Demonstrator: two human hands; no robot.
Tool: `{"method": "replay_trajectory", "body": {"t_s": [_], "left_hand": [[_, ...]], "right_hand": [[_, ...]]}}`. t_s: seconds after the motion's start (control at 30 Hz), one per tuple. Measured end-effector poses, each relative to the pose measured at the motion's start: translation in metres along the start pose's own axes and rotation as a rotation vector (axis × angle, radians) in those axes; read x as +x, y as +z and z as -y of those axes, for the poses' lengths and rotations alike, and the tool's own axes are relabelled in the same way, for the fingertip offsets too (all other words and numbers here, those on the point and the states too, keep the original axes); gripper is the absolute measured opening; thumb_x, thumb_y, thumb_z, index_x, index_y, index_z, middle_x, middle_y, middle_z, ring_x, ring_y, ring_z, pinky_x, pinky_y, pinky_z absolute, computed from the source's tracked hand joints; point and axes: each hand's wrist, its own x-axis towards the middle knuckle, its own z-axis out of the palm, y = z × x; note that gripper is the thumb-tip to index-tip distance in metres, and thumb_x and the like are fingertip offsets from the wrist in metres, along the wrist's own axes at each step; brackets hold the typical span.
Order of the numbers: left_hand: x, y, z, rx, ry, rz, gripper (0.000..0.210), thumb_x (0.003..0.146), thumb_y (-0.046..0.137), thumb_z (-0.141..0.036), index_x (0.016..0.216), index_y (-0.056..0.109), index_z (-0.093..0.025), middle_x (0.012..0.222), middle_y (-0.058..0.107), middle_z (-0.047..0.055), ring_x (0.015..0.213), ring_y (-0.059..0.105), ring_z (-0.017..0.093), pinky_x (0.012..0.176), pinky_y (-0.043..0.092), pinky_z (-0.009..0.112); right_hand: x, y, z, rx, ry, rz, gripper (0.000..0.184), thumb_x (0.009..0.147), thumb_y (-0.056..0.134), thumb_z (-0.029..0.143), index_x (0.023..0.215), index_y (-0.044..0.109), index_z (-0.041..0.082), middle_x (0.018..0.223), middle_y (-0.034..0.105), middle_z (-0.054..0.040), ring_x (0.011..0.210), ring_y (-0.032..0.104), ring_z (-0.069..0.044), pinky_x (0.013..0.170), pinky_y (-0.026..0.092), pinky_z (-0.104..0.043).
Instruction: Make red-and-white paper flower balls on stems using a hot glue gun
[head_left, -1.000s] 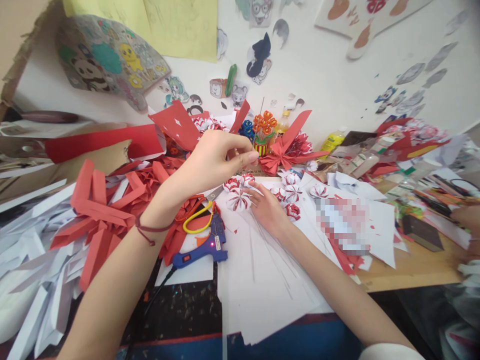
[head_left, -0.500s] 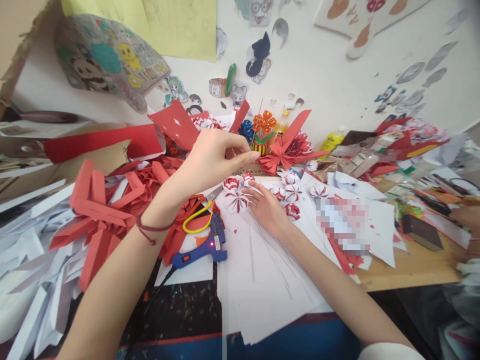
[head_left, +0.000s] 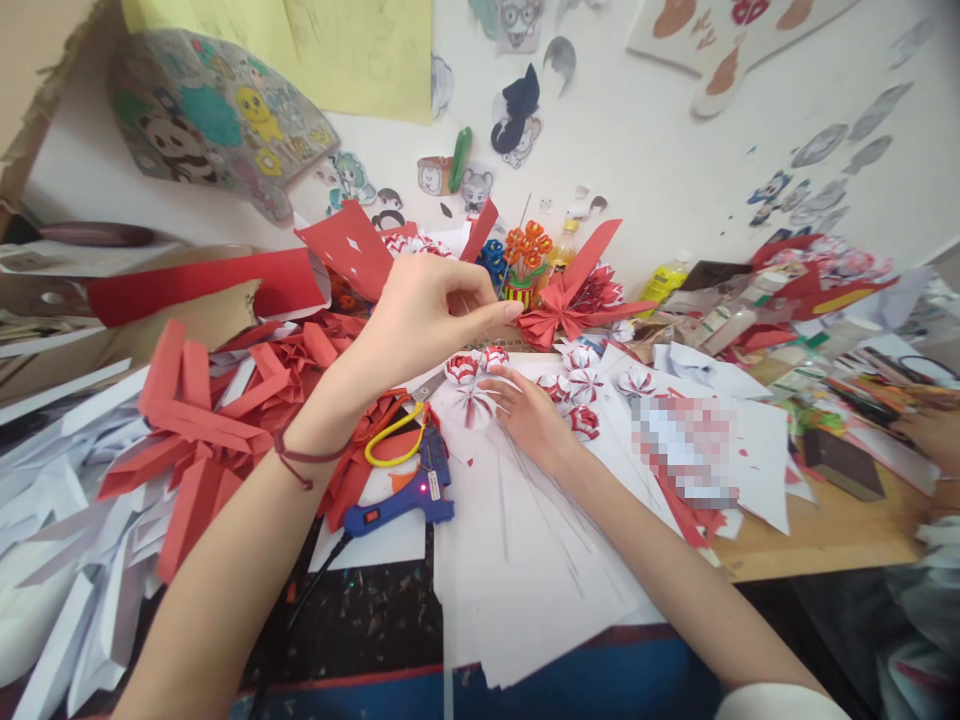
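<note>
My left hand (head_left: 442, 305) is raised above the paper sheets, thumb and fingertips pinched together. Whatever sits in that pinch is too small or hidden to make out. Lower down, my right hand (head_left: 532, 415) has its fingers apart, the tips at the edge of a red-and-white paper flower (head_left: 472, 406) that looks blurred. Just behind it are two more paper flowers (head_left: 462, 368), and several others (head_left: 583, 384) lie right of my fingers. To the left rest a blue hot glue gun (head_left: 409, 500) with its light on and yellow-handled scissors (head_left: 394, 440).
Folded red paper strips (head_left: 210, 420) and white paper strips (head_left: 60, 570) pile up at the left. White sheets (head_left: 540, 580) lie under my right arm. Red paper bouquets (head_left: 559, 310) stand against the wall. Another person's hand (head_left: 930, 435) shows at the far right.
My right fingertips have shifted slightly to the left against the paper flower, which now looks smeared by motion. My left hand is almost unmoved, still pinched.
</note>
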Motion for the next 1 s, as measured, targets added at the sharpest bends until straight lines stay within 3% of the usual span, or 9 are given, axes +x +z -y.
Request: {"method": "replay_trajectory", "body": {"t_s": [0.17,0.33,0.6,0.83,1.0], "left_hand": [[0.0,0.0,-0.001,-0.012,0.012,0.004,0.037,0.088,0.069,-0.04,0.061,0.061,-0.017,0.055,0.061,-0.001,0.054,0.05,0.01,0.056,0.039,0.025],[-0.001,0.001,-0.001,0.006,0.02,-0.026,0.035,0.089,0.067,-0.039,0.062,0.064,-0.017,0.056,0.063,-0.001,0.054,0.051,0.01,0.057,0.04,0.025],[-0.001,0.001,-0.003,0.024,0.021,-0.022,0.04,0.092,0.064,-0.045,0.063,0.066,-0.017,0.056,0.064,0.0,0.054,0.052,0.011,0.057,0.041,0.025],[-0.001,0.003,-0.001,0.015,0.04,-0.008,0.042,0.092,0.064,-0.045,0.061,0.064,-0.016,0.053,0.058,0.0,0.053,0.046,0.01,0.055,0.037,0.026],[-0.001,0.006,0.001,0.009,0.044,-0.002,0.044,0.09,0.067,-0.049,0.059,0.063,-0.017,0.054,0.059,0.0,0.054,0.047,0.011,0.056,0.037,0.027]], "right_hand": [[-0.005,0.004,-0.002,-0.046,0.019,0.143,0.035,0.085,0.073,0.052,0.106,0.076,0.025,0.111,0.075,-0.0046,0.099,0.068,-0.02,0.088,0.05,-0.033],[-0.012,0.009,0.001,-0.072,0.108,0.288,0.046,0.088,0.064,0.064,0.114,0.073,0.027,0.108,0.076,-0.0055,0.084,0.07,-0.02,0.072,0.054,-0.032],[-0.011,0.009,0.001,-0.112,0.071,0.253,0.045,0.089,0.066,0.061,0.115,0.074,0.024,0.102,0.078,-0.0061,0.074,0.067,-0.016,0.066,0.051,-0.028],[-0.007,0.006,-0.003,-0.098,-0.013,0.181,0.038,0.088,0.07,0.056,0.108,0.077,0.023,0.105,0.077,-0.0054,0.094,0.07,-0.019,0.075,0.052,-0.029],[-0.009,0.007,-0.003,-0.101,-0.032,0.185,0.039,0.09,0.068,0.054,0.109,0.077,0.022,0.104,0.077,-0.0065,0.092,0.07,-0.019,0.083,0.053,-0.031]]}}
